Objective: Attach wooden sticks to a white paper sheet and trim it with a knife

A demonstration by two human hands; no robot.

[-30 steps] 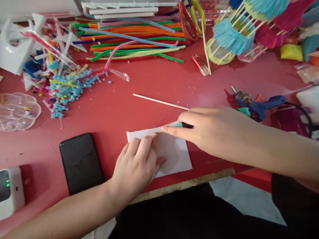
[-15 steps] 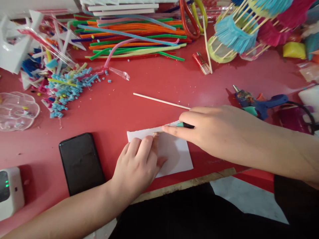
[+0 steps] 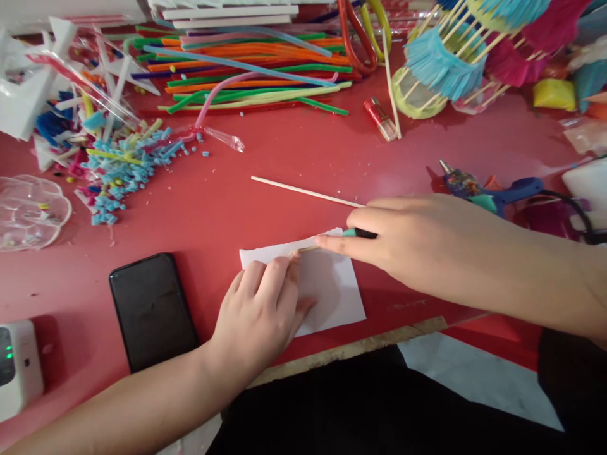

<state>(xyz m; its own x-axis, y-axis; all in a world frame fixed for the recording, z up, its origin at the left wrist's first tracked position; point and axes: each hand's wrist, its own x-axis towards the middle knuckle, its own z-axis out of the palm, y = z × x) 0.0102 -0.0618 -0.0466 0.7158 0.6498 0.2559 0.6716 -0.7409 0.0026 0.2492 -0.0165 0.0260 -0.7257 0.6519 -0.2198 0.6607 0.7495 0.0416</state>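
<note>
A white rectangular sheet (image 3: 332,297) lies near the table's front edge. My left hand (image 3: 260,303) presses on it with curled fingers, pinching down one end of a thin wooden stick (image 3: 310,248) that lies along the sheet's upper part. My right hand (image 3: 403,230) is closed around a small teal-and-black tool (image 3: 360,233), mostly hidden by the fingers. Its outstretched index finger points left and touches down near the stick. A second wooden stick (image 3: 303,191) lies just beyond the sheet, its right end reaching under or behind my right hand.
A black phone (image 3: 152,313) lies left of the sheet, beside a white device (image 3: 21,370). Blue foam bits (image 3: 128,164) and pipe cleaners (image 3: 256,69) spread farther back. A glue gun (image 3: 493,193), a red lighter (image 3: 380,118) and a fringed blue stick structure (image 3: 446,63) stand to the right.
My right hand has slid slightly to the right along the sheet, and a little more of the stick shows between my hands. My left hand stays in place.
</note>
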